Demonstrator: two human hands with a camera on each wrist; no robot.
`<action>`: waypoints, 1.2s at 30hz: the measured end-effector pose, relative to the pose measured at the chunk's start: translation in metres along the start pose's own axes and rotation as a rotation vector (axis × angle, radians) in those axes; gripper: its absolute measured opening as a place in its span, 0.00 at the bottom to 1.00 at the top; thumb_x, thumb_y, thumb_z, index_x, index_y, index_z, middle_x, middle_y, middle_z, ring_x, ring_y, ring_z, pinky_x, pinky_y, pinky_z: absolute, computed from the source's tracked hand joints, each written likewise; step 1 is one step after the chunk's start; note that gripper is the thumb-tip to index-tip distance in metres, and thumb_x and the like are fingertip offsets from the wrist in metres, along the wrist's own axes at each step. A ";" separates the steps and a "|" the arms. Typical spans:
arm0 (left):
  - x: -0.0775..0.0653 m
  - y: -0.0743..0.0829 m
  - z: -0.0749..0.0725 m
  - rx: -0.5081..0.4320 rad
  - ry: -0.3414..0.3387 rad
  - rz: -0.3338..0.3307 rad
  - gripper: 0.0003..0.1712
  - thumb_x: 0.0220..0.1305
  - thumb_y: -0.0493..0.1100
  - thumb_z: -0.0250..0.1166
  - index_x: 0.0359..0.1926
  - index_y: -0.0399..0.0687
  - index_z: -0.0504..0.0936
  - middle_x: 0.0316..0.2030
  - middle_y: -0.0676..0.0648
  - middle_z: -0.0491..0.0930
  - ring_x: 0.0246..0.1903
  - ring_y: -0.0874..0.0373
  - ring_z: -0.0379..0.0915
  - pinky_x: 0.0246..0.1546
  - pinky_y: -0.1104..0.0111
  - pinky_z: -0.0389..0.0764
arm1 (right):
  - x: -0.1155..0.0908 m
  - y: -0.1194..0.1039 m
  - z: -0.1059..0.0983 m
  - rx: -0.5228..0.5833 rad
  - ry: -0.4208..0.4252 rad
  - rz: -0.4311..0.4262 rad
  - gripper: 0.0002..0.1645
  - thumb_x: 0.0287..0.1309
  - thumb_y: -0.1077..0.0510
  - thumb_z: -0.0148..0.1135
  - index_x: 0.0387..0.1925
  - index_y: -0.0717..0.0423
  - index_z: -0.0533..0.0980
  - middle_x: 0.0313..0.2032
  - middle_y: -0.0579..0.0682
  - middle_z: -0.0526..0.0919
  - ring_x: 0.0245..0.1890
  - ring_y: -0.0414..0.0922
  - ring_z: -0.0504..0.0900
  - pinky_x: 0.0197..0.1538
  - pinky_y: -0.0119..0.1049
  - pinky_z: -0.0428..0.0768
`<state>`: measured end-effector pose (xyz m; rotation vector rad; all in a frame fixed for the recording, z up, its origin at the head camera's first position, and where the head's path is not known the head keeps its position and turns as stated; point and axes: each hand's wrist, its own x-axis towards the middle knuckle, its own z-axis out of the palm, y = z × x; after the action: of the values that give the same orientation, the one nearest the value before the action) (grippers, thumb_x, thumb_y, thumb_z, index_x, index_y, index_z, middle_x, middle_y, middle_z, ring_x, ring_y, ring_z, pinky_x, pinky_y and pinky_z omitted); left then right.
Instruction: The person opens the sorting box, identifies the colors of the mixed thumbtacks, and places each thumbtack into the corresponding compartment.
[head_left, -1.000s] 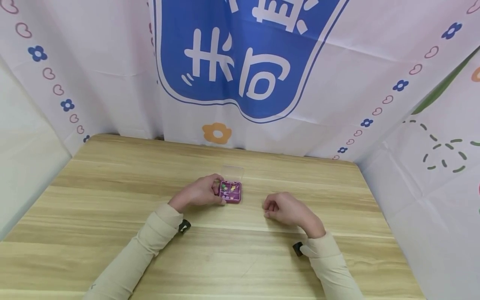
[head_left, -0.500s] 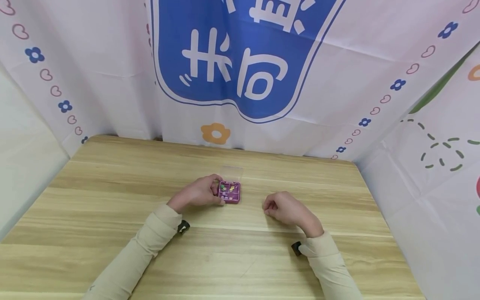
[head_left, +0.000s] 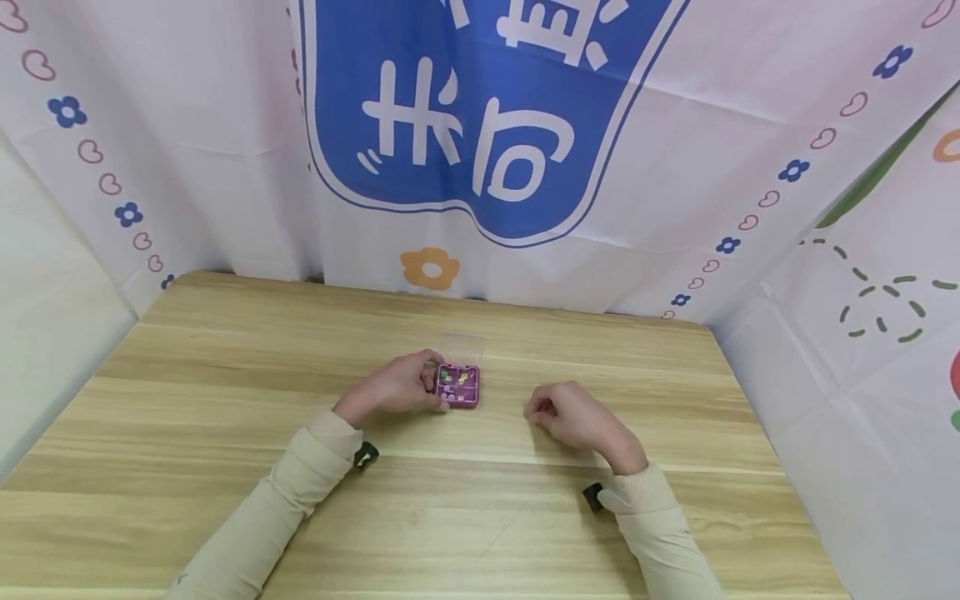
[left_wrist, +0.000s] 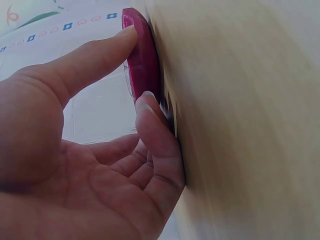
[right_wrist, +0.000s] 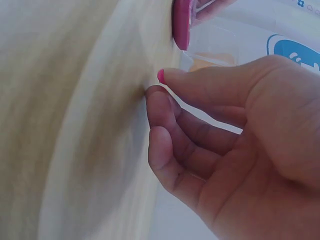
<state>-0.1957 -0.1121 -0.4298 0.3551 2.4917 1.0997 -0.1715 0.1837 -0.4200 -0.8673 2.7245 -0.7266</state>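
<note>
A small purple pill case (head_left: 468, 403) lies on the table with its clear lid (head_left: 462, 345) flipped back. Inside its compartments are small green, yellow and pale pieces, too small to tell their kind. My left hand (head_left: 399, 385) grips the case by its left side, thumb at the near edge and fingers at the far edge. To the right, apart from the case, my right hand (head_left: 573, 414) hovers low over the table with fingers curled. At its thumb tip, in the right wrist view, a small bright pink piece (right_wrist: 160, 76) shows near the index fingertip.
The wooden table (head_left: 480, 517) runs back to a white printed cloth (head_left: 262, 208) with a blue sign. Cloth also hangs at the right side. A black band (head_left: 366, 456) sits at the left cuff and another black band (head_left: 593, 497) at the right.
The whole head view shifts slightly. Both hands and the pill case keep their places; the right fingertips draw in very slightly.
</note>
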 end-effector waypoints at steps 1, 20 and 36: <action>0.000 0.000 0.000 0.001 0.000 0.001 0.45 0.43 0.43 0.76 0.62 0.42 0.65 0.33 0.44 0.75 0.31 0.53 0.72 0.34 0.60 0.77 | 0.000 0.000 -0.001 -0.001 0.009 0.003 0.06 0.56 0.68 0.62 0.30 0.55 0.81 0.28 0.47 0.82 0.28 0.38 0.76 0.34 0.37 0.80; 0.000 -0.001 -0.002 0.005 -0.004 0.000 0.46 0.43 0.44 0.77 0.63 0.42 0.64 0.34 0.44 0.76 0.31 0.53 0.72 0.35 0.60 0.77 | 0.011 -0.002 -0.008 0.018 0.028 0.015 0.04 0.58 0.65 0.62 0.31 0.55 0.81 0.27 0.47 0.83 0.27 0.38 0.76 0.33 0.37 0.79; -0.001 0.001 -0.001 0.007 -0.004 -0.006 0.45 0.44 0.45 0.76 0.63 0.43 0.64 0.34 0.45 0.76 0.31 0.53 0.72 0.34 0.61 0.77 | 0.048 -0.022 -0.004 0.051 0.015 -0.011 0.03 0.56 0.65 0.62 0.33 0.57 0.82 0.30 0.49 0.84 0.28 0.37 0.77 0.36 0.34 0.79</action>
<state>-0.1956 -0.1124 -0.4279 0.3511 2.4925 1.0867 -0.2010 0.1411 -0.4072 -0.8695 2.7037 -0.8048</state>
